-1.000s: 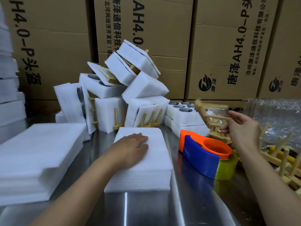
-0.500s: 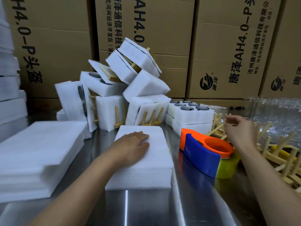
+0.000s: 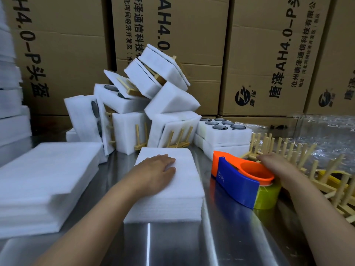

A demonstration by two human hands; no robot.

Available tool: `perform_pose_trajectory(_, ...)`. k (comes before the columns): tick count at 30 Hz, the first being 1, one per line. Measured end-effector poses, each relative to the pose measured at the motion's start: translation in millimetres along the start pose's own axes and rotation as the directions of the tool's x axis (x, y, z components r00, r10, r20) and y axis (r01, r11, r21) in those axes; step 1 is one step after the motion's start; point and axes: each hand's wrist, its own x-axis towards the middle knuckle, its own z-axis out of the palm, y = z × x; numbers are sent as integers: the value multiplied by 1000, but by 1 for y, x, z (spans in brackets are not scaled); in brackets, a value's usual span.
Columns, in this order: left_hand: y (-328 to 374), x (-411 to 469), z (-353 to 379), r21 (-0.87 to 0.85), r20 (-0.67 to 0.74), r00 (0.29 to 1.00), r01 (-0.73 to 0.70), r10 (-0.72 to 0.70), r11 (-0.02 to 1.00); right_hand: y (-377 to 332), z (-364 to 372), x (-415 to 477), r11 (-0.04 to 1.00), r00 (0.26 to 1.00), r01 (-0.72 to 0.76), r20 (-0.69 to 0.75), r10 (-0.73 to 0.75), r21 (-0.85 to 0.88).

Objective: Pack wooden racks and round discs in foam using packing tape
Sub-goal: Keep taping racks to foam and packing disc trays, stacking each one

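My left hand (image 3: 155,169) rests flat, fingers straight, on a stack of white foam sheets (image 3: 172,192) in the middle of the steel table. My right hand (image 3: 274,165) reaches down behind the tape dispenser (image 3: 236,181), which is orange and blue with a yellowish tape roll. Its fingers lie over the base bar of a wooden rack (image 3: 263,143) at the near end of a pile of racks (image 3: 326,169). Dark round discs (image 3: 219,127) sit in holes of a foam block (image 3: 222,135) behind the dispenser.
A heap of foam-wrapped packs (image 3: 146,104) leans against cardboard boxes (image 3: 172,35) at the back. A wider stack of foam sheets (image 3: 44,179) lies at the left. Clear bubble wrap (image 3: 326,135) sits at the far right. Bare steel table (image 3: 172,244) shows in front.
My right hand has come down from holding a rack in the air to the rack pile behind the tape dispenser. My left hand has stayed on the foam stack.
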Motion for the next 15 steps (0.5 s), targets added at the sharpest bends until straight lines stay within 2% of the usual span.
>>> perform_pose_trajectory(10, 0, 0, 1, -3, -8, 1000, 1, -2, 1000, 3, 0, -1, 995, 993, -16, 121, 4, 101)
perform_pose_trajectory(15, 0, 0, 1, 7, -9, 1000, -2, 2, 1000, 5, -1, -1, 982, 996, -51, 76, 38, 183)
